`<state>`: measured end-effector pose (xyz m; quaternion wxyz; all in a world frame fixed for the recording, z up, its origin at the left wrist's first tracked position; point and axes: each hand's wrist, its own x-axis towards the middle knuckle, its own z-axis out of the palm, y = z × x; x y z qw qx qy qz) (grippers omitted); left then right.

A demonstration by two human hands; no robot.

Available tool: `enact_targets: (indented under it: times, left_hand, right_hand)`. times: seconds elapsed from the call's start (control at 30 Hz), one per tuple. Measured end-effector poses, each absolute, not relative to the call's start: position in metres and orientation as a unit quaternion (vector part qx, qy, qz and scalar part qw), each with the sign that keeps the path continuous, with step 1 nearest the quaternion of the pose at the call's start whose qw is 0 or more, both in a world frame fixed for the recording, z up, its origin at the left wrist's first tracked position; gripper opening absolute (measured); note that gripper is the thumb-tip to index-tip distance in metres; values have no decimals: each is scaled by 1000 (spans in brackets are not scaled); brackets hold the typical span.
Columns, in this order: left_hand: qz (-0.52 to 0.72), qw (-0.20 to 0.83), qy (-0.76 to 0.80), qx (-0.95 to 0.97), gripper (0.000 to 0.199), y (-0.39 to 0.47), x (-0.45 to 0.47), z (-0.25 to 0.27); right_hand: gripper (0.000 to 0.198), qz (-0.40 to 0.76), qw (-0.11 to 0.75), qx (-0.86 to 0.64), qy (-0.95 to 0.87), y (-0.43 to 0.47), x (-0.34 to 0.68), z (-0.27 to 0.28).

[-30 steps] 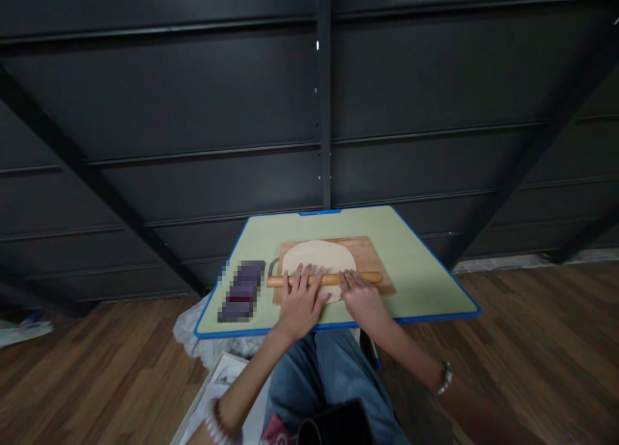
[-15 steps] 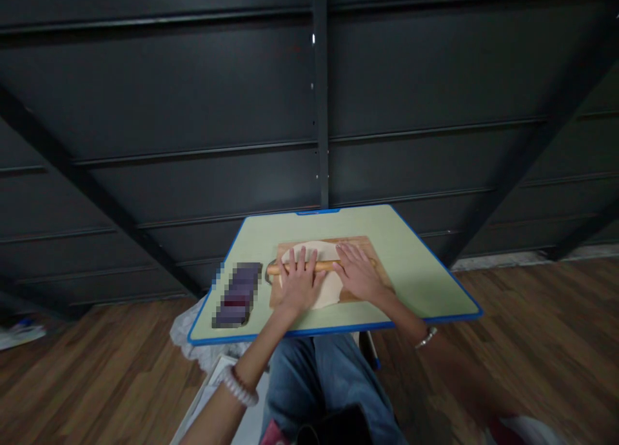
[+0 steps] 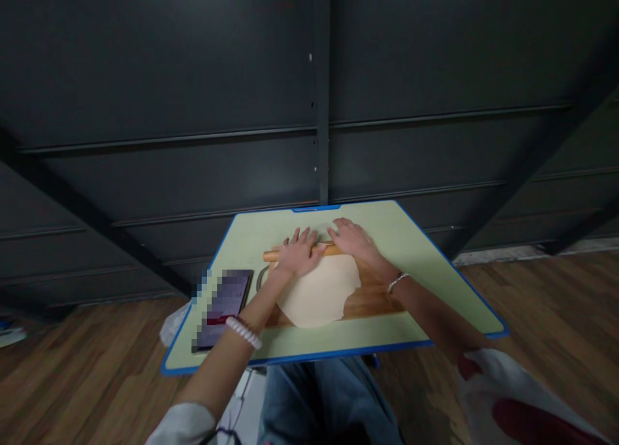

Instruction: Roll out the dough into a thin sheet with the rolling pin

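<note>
A wooden rolling pin (image 3: 271, 256) lies crosswise at the far edge of a flat, pale sheet of dough (image 3: 319, 293). My left hand (image 3: 298, 253) rests palm down over the pin's left half, with its fingers spread and pointing away from me. On the right half, my right hand (image 3: 356, 240) also lies flat, fingers outstretched past the pin. Neither hand is wrapped round it. Beneath the dough is a wooden board (image 3: 380, 296), its far part hidden by the hands and pin. The dough's right edge is uneven.
The board stands on a small light-green table (image 3: 416, 251) with a blue rim. A phone (image 3: 232, 296), partly pixelated, lies left of the board, near a dark curved loop (image 3: 262, 280). A dark panelled wall (image 3: 217, 180) rises behind the table.
Both hands and the rolling pin have moved away from me, from across the dough's middle to its far edge. More of the dough now shows. The view has shifted slightly.
</note>
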<state>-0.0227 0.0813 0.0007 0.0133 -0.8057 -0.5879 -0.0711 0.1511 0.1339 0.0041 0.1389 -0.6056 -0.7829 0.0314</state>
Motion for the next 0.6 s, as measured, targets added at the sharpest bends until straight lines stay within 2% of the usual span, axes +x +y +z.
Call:
enact_targets:
  times: [0.3, 0.6]
  left_hand:
    - [-22, -50, -571, -819, 71, 127, -24, 7]
    - [-2, -73, -568, -819, 72, 147, -26, 6]
  right_hand:
    - [37, 29, 86, -608, -789, 179, 146, 2]
    - [40, 33, 74, -607, -791, 175, 146, -2]
